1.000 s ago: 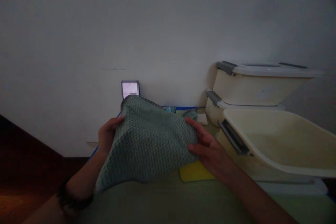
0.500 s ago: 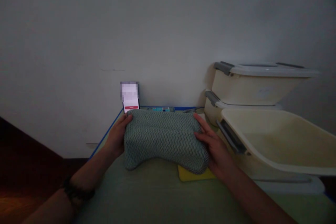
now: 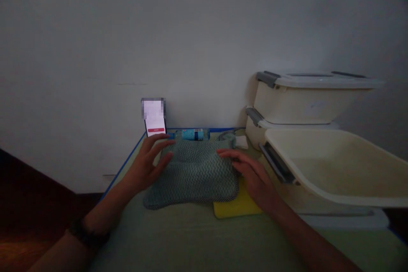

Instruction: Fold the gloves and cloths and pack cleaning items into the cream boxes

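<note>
A grey-green textured cloth lies spread on the table, its near edge fairly straight and its surface slightly rumpled. Over its far left corner is my left hand, fingers apart and holding nothing. My right hand is at the cloth's right side with fingers stretched out; whether the fingertips touch the fabric I cannot tell. Partly under the cloth's right edge and my right hand lies a yellow cloth or mat.
A lit phone leans against the wall. Behind the cloth a clear bottle with a blue label lies on its side. To the right stand stacked lidded bins and an open cream bin. The table has a blue edge.
The grey-green cloth, held up between both hands before, now lies on the table. Both hands have let go and their fingers have spread. The bottle behind shows more fully.
</note>
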A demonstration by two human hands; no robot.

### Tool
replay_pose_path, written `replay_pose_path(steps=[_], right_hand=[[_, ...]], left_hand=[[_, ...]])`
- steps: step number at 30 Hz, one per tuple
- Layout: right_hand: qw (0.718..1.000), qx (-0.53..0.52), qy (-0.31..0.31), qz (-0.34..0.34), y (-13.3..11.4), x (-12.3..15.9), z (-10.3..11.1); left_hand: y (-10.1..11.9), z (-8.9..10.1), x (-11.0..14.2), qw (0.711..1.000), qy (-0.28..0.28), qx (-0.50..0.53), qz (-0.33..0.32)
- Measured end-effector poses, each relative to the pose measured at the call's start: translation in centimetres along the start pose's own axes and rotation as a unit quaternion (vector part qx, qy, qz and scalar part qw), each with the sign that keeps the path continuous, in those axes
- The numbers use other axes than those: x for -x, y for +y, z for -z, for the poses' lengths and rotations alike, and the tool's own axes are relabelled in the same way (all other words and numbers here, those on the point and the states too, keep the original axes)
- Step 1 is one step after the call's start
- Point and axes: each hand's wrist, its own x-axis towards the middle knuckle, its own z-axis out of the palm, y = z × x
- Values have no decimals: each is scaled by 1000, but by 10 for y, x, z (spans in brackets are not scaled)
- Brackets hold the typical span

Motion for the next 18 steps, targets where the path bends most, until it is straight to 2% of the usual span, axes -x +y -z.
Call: replay_pose_path(steps=[2,3,5,6,8,11,13,15,17,18], right_hand=[[994,47,-50,86,-1,0,4],[985,86,-71,135,0,0,5],[957,168,-107,210,5,-1,5],[946,199,-123,223,7,-1,4],[940,225,-152,205,12,-1,-1],[955,202,-168,135,14,4,-9],[969,192,-121,97,15,5,-13],[975,213,-35,61,17,4,-14],[958,285,30,12,23,-3,-12],[940,339,36,-18,26,-8,-11]], left_hand=[[15,6,1,991,-96,21,-86],[22,7,1,983,-143,31,-107],[31,5,3,968,-218,39,-115],[33,3,4,963,-245,36,-105],[33,-3,6,956,-282,24,-81],[30,-10,7,952,-299,9,-63],[31,-12,7,957,-285,4,-52],[34,-13,6,963,-266,1,-38],[37,-14,4,967,-252,-3,-26],[38,-15,4,968,-248,-5,-22]])
